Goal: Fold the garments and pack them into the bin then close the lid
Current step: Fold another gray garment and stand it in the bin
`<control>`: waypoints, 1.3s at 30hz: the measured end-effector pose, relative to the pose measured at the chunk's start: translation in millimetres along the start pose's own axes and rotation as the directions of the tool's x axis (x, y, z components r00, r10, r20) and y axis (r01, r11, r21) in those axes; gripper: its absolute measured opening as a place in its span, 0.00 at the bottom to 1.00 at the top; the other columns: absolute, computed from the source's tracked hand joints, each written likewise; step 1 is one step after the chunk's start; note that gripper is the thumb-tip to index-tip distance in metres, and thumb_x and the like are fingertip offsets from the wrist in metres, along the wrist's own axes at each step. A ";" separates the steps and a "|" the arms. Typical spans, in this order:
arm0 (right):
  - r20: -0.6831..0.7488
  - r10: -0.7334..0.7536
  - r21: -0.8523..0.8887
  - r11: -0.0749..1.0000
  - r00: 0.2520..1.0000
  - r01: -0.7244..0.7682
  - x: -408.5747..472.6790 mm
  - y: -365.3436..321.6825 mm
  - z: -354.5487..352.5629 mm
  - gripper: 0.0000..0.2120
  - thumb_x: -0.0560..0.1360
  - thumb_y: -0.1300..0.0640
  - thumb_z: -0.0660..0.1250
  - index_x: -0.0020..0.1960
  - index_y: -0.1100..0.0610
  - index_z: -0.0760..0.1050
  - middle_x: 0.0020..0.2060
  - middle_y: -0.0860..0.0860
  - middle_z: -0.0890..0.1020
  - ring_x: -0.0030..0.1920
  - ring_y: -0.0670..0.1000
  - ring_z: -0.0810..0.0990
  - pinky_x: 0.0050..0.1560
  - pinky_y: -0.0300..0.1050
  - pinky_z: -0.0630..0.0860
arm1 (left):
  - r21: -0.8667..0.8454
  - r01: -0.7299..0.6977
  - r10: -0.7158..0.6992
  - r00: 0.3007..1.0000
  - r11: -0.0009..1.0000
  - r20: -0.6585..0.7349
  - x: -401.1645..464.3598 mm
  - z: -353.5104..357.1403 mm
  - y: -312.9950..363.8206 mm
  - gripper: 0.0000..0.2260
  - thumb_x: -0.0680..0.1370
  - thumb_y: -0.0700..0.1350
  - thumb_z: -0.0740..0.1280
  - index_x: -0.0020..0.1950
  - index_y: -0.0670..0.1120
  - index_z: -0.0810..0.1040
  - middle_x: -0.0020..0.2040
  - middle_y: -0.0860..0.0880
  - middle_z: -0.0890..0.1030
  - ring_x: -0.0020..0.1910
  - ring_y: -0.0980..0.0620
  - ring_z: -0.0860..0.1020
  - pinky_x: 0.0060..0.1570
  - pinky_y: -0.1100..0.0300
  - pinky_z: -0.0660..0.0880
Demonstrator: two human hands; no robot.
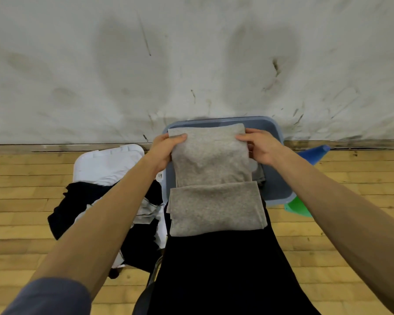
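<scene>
Hands, the left hand (166,147) and right hand (258,145), pinch the far corners of the grey garment (210,176) with curled fingers, so its fold stays neat. It hangs half over the blue bin (275,155), probably ready to go inside, while the white lid (109,164) waits on the floor beside it.

left hand (166,147) gripping, right hand (258,146) gripping

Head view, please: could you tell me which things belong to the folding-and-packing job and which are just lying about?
Job: grey garment held by left hand and right hand; blue bin; white lid; clothes pile.
Lying about: blue cone; green cone.
</scene>
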State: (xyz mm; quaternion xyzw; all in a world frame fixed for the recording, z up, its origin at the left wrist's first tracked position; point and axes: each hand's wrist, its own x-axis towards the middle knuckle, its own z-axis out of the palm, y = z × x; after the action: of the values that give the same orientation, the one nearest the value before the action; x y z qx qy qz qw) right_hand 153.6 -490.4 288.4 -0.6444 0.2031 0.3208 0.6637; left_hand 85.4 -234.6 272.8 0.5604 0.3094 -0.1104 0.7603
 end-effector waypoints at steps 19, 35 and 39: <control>0.008 -0.325 0.068 0.944 0.946 0.324 -151.6 96.1 -34.0 0.16 0.72 0.74 0.57 0.39 0.60 0.79 0.42 0.52 0.81 0.49 0.52 0.77 0.54 0.43 0.74 | 0.374 -0.465 0.418 0.885 0.802 0.205 -161.9 -27.9 -60.7 0.13 0.74 0.27 0.63 0.41 0.42 0.82 0.41 0.43 0.81 0.41 0.53 0.77 0.44 0.64 0.74; -0.101 -0.172 -0.181 0.972 0.980 0.152 -173.3 131.2 -48.5 0.10 0.79 0.50 0.66 0.52 0.56 0.71 0.44 0.54 0.78 0.40 0.51 0.76 0.42 0.42 0.73 | 0.690 -0.710 0.627 0.603 0.141 0.493 -197.7 12.5 -89.4 0.11 0.74 0.51 0.64 0.53 0.49 0.79 0.51 0.55 0.77 0.53 0.52 0.74 0.56 0.56 0.67; -0.042 -0.185 -0.229 0.958 0.982 0.171 -174.1 125.9 -41.0 0.17 0.76 0.56 0.70 0.62 0.54 0.69 0.52 0.53 0.77 0.45 0.51 0.79 0.43 0.44 0.76 | 0.684 -0.727 0.455 0.629 0.058 0.630 -197.8 51.4 -104.5 0.27 0.75 0.58 0.70 0.72 0.52 0.71 0.70 0.52 0.69 0.70 0.54 0.64 0.71 0.58 0.57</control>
State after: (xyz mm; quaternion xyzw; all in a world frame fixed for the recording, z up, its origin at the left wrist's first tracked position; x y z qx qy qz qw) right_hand -51.0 -563.9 312.5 -0.7407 0.1275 0.2603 0.6061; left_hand -105.7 -353.7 317.7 0.9326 -0.1642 -0.0050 0.3214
